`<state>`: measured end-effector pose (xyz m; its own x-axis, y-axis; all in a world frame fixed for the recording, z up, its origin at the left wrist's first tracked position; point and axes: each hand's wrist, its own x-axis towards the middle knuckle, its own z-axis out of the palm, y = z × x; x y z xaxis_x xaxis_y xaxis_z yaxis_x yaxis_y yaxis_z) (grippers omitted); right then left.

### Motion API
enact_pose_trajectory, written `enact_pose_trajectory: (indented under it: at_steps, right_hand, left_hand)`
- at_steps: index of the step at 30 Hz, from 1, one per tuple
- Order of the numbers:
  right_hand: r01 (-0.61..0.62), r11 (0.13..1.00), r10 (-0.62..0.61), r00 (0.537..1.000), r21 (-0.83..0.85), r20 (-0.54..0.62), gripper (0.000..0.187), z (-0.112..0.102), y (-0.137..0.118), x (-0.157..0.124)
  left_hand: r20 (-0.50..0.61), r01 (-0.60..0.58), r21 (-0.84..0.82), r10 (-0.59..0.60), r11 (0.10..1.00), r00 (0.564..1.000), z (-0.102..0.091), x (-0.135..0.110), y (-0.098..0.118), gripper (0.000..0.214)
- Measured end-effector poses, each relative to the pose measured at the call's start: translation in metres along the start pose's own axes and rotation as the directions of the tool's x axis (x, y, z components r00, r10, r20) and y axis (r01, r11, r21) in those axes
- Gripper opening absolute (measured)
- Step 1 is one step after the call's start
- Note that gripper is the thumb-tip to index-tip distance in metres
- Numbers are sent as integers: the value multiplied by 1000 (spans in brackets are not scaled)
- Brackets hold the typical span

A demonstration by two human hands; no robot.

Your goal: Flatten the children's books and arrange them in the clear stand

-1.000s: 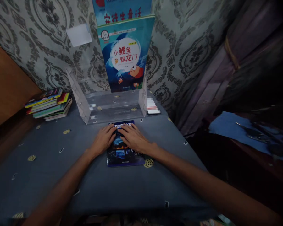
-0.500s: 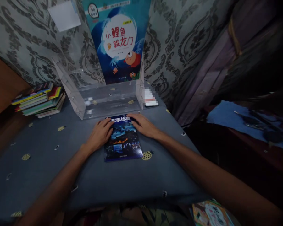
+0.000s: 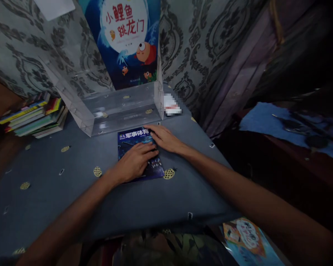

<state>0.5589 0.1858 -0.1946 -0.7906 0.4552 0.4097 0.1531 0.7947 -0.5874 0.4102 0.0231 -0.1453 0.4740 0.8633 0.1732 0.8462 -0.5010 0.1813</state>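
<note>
A dark blue book [image 3: 134,134] with white Chinese characters across its top lies closed and flat on the cloth-covered table. My left hand [image 3: 137,159] rests over the middle of its cover, fingers stretched out towards the right edge and hiding much of the picture. At the upper right corner of the book, my right hand [image 3: 166,138] lies with its fingers extended, fingertips on the cover. Neither hand grips the book. Just behind it stands a clear acrylic rack [image 3: 122,122] with transparent side panels.
A picture book with a red fish [image 3: 135,62] stands upright in the rack. Several books are piled [image 3: 36,114] at the left. A blurred-out white item [image 3: 171,105] lies right of the rack. Another colourful book [image 3: 246,236] is below the table's front edge, and blue cloth [image 3: 266,118] lies right.
My left hand has slid from the book's left edge to the middle of its cover. The right hand stays at the upper right corner. The view has shifted slightly.
</note>
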Motion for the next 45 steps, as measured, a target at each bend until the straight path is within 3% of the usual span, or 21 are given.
enact_pose_trajectory:
  at_steps: [3, 7, 17, 24, 27, 30, 32, 37, 41, 45]
  right_hand:
    - [9, 1000, -9, 1000, -2, -9, 45, 1, 0, 0]
    - [3, 1000, -2, 1000, -11, 9, 46, 1, 0, 0]
    - [-28, 999, 28, 1000, 22, 1, 45, -2, -6, -2]
    - [-44, 994, 49, 997, 104, -54, 42, -3, -2, -3]
    - [-77, 988, 88, 993, 131, -77, 41, -6, -6, -2]
    - [-106, 978, 120, 991, 182, -64, 40, -9, -12, -1]
    - [-115, 969, 130, 990, 219, -58, 39, -10, -15, 1]
    - [-118, 952, 155, 982, 284, -109, 39, -10, -16, 1]
    - [-136, 942, 179, 977, 306, -117, 38, -11, -17, 1]
    - [-142, 942, 186, 975, 305, -122, 36, -12, -18, 1]
  left_hand:
    - [-15, -87, -14, 87, 996, 996, -1, -14, 23, 38]
    - [-38, -105, 66, 108, 992, 993, 6, -19, 38, 38]
    - [-65, -96, 217, 113, 971, 991, 11, -14, 44, 28]
    - [-38, -124, 236, 136, 964, 990, -5, -15, 46, 23]
    - [-61, -106, 215, 122, 971, 991, -14, -19, 45, 34]
    - [-78, -6, 197, 22, 980, 997, -19, -23, 42, 44]
    - [-39, 120, 214, -115, 969, 993, -20, -21, 41, 42]
    - [32, 433, 391, -482, 812, 875, -23, 7, 41, 23]
    - [56, 509, 457, -595, 729, 802, -25, 29, 42, 28]
    - [77, 527, 477, -631, 703, 772, -23, 35, 45, 32]
